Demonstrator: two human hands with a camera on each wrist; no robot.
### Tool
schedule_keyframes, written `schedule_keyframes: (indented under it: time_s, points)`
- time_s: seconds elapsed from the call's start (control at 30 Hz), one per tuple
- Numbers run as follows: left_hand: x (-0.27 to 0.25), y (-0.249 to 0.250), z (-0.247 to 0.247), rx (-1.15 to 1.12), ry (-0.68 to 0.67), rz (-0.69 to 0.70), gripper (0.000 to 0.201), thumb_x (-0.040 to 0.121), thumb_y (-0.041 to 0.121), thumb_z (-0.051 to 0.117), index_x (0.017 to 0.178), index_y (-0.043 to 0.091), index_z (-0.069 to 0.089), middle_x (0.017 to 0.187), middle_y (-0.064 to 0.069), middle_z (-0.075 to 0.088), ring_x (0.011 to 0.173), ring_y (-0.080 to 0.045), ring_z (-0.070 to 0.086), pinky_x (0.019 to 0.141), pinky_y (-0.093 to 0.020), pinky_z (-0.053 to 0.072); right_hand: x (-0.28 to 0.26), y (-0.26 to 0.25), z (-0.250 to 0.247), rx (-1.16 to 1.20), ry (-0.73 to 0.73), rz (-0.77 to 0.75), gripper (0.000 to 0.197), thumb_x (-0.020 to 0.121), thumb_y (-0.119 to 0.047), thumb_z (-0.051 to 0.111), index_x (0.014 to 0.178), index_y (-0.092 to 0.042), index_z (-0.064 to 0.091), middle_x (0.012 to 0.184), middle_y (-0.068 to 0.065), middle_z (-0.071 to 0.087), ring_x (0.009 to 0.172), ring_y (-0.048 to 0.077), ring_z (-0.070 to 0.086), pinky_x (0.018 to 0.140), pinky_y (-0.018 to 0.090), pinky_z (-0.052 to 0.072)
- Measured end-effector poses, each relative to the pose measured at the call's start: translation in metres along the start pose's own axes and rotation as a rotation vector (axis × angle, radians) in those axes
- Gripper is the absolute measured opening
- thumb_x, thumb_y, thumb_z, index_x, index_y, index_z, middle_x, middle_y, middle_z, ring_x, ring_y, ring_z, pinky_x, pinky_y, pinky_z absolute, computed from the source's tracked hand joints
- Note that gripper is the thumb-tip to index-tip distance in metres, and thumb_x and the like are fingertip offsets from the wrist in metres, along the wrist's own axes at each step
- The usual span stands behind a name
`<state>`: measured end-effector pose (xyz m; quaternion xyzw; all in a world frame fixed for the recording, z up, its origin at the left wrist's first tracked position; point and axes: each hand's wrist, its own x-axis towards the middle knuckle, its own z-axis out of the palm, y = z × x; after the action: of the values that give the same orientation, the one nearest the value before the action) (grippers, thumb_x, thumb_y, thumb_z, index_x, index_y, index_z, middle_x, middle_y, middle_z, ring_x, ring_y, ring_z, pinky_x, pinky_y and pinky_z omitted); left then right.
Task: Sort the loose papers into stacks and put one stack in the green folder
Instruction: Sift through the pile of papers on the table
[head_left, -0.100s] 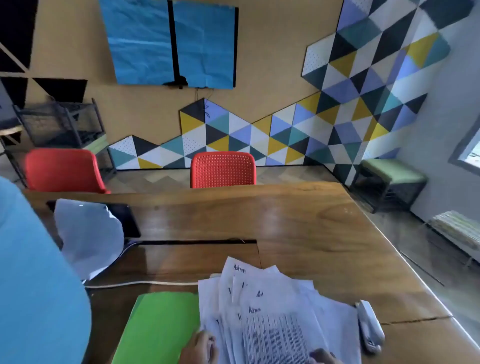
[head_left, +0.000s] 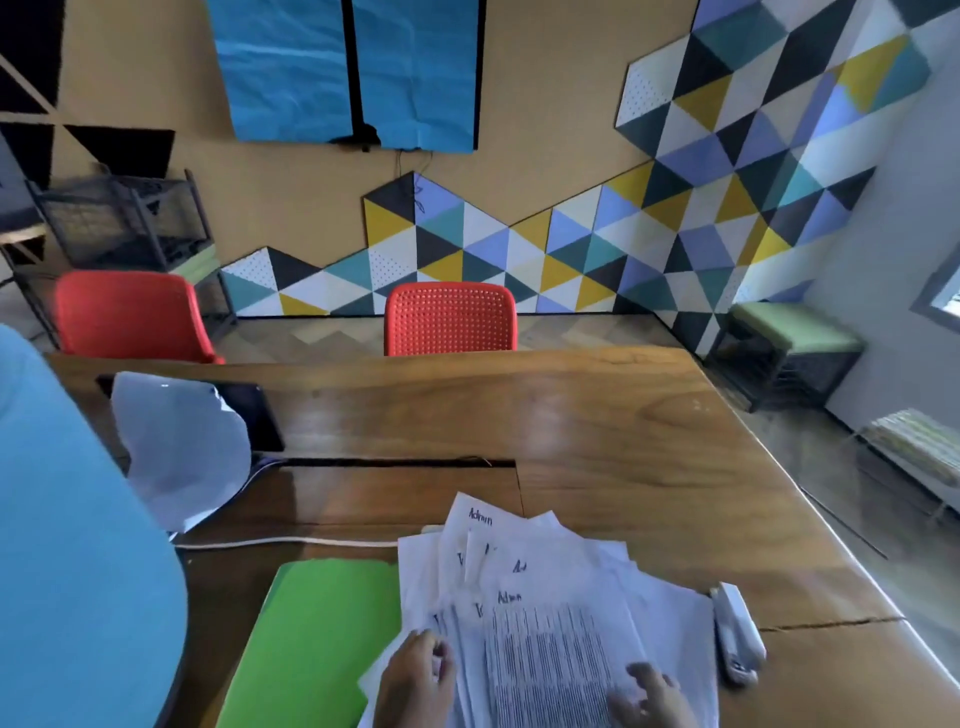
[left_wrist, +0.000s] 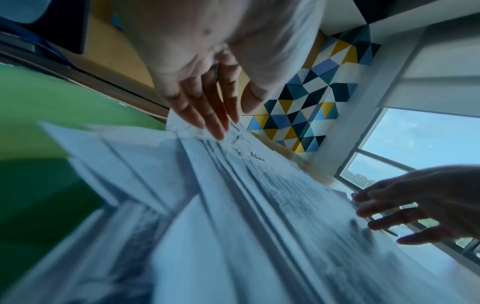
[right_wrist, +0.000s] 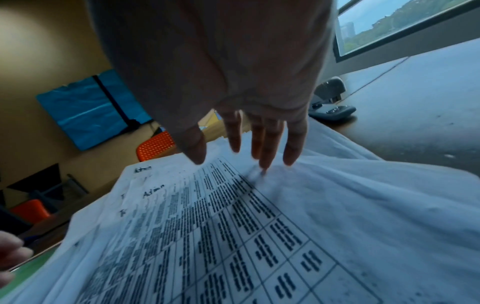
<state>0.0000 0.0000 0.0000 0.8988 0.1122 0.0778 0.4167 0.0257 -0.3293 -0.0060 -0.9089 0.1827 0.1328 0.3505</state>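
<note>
Wooden counter (head_left: 597, 415) | fanned white printed papers (head_left: 545, 613) lower centre, green card folder (head_left: 311, 639) lower left | left hand (head_left: 415, 675), right hand (head_left: 652, 696) flat, fingers straight, gripping nothing | step: sorting start | next: lift 1 sheet

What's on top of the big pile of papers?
Both hands: the left hand and right hand rest on the fanned papers, whose top sheet is a printed table headed "Admin". The sheets underneath are mostly covered.

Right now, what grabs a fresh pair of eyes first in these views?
The fanned pile of loose white printed papers at the near edge of the wooden table, with both hands on it: left hand on its left side, right hand spread flat on the top table-printed sheet. The flat green folder lies closed just left of the pile, and a white stapler sits to its right.
</note>
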Motion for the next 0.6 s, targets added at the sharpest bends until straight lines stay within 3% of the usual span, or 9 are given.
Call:
schedule_keyframes:
  time_s: [0.03,0.1,0.17,0.23,0.27,0.37,0.43,0.53,0.6]
  points:
    - [0.000,0.012,0.003,-0.013,-0.097,-0.105,0.023,0.078,0.016,0.068,0.071,0.027,0.049,0.074,0.005,0.063,0.064,-0.006,0.064,0.067,-0.021,0.054,-0.007,-0.024,0.009,0.007,0.009,-0.002,0.100,0.039,-0.056,0.059,0.120,0.003,0.062,0.105,0.028,0.064,0.095,0.036,0.063,0.075,0.029,0.038]
    - [-0.002,0.026,0.010,0.061,-0.181,-0.208,0.014,0.085,0.026,0.063,0.089,0.021,0.050,0.096,-0.002,0.063,0.092,-0.019,0.065,0.083,-0.029,0.051,-0.012,-0.035,0.005,-0.027,-0.120,0.072,0.086,0.056,-0.048,0.074,0.126,-0.001,0.056,0.115,0.024,0.063,0.109,0.034,0.062,0.082,0.033,0.040]
    - [0.000,0.036,0.017,0.041,-0.210,-0.383,0.031,0.087,0.029,0.062,0.108,0.009,0.050,0.111,-0.010,0.061,0.106,-0.026,0.061,0.087,-0.032,0.048,-0.015,-0.045,-0.002,-0.027,-0.157,0.167,0.057,0.075,-0.038,0.077,0.119,-0.009,0.053,0.101,0.013,0.070,0.097,0.027,0.069,0.074,0.027,0.048]
    - [0.000,0.043,0.025,0.004,-0.211,-0.502,0.038,0.086,0.030,0.062,0.112,0.004,0.049,0.113,-0.014,0.063,0.104,-0.029,0.062,0.083,-0.032,0.049,-0.010,-0.042,-0.005,0.002,-0.205,0.160,0.045,0.077,-0.039,0.077,0.105,-0.012,0.055,0.085,0.005,0.072,0.076,0.019,0.069,0.064,0.024,0.051]
    - [-0.001,0.045,0.030,0.001,-0.195,-0.526,0.040,0.085,0.031,0.063,0.111,0.004,0.050,0.112,-0.015,0.064,0.102,-0.030,0.064,0.082,-0.032,0.051,-0.011,-0.046,-0.008,-0.030,-0.236,0.145,0.041,0.078,-0.042,0.075,0.101,-0.014,0.055,0.088,0.002,0.069,0.074,0.014,0.063,0.065,0.022,0.049]
    - [-0.001,0.046,0.040,0.022,-0.160,-0.596,0.044,0.083,0.032,0.064,0.113,0.002,0.052,0.114,-0.015,0.065,0.103,-0.031,0.064,0.083,-0.035,0.053,0.003,-0.042,-0.012,-0.120,-0.152,0.120,0.048,0.079,-0.039,0.073,0.114,-0.013,0.051,0.118,0.013,0.057,0.088,0.019,0.048,0.086,0.029,0.044]
    - [-0.001,0.049,0.045,0.024,-0.150,-0.641,0.041,0.082,0.028,0.065,0.113,0.003,0.055,0.114,-0.013,0.065,0.103,-0.030,0.065,0.081,-0.033,0.053,0.010,-0.041,-0.015,-0.078,-0.173,0.134,0.058,0.080,-0.040,0.074,0.123,-0.010,0.050,0.120,0.012,0.061,0.095,0.023,0.055,0.086,0.028,0.043]
    - [-0.003,0.054,0.047,0.009,-0.121,-0.626,0.015,0.079,0.019,0.069,0.091,0.009,0.067,0.097,-0.006,0.071,0.087,-0.022,0.066,0.070,-0.025,0.051,0.012,-0.040,-0.018,-0.076,-0.208,0.060,0.036,0.082,-0.038,0.073,0.105,-0.016,0.056,0.089,0.000,0.067,0.087,0.023,0.062,0.074,0.027,0.045]
    - [-0.007,0.052,0.047,-0.012,-0.111,-0.565,0.004,0.073,0.015,0.072,0.075,0.011,0.071,0.087,-0.003,0.071,0.081,-0.020,0.067,0.071,-0.028,0.055,0.011,-0.036,-0.018,-0.046,-0.170,-0.053,0.022,0.084,-0.029,0.071,0.097,-0.020,0.057,0.090,0.003,0.069,0.079,0.023,0.061,0.069,0.027,0.043]
